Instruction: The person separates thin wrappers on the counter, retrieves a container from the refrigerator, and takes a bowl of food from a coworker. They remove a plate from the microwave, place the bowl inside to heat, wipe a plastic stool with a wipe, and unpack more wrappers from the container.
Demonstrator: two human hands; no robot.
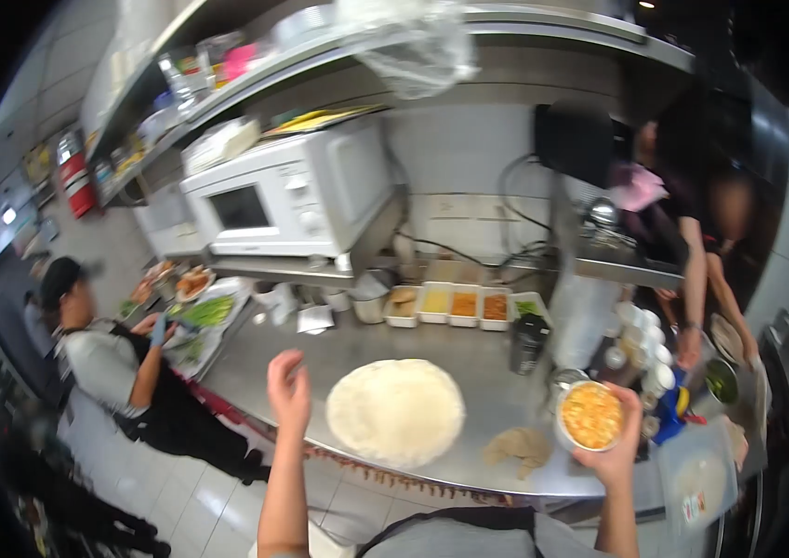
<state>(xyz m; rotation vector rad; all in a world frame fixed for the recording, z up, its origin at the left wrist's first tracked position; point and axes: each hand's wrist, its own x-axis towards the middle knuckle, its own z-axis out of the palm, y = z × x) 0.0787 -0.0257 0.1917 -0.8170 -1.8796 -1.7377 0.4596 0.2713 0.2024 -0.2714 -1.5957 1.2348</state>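
Left hand [288, 389] loosely open, the right hand [619, 437] grips a bowl [562, 431] of perhaps shredded cheese [591, 416], a carrying step calling for steadiness next.

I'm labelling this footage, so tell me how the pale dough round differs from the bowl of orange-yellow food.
The dough round lies on the steel counter; the bowl is held in the right hand. The dough round looks wider than the bowl. The dough round is plain and pale, while the bowl holds lumpy orange-yellow food. Both look roughly round.
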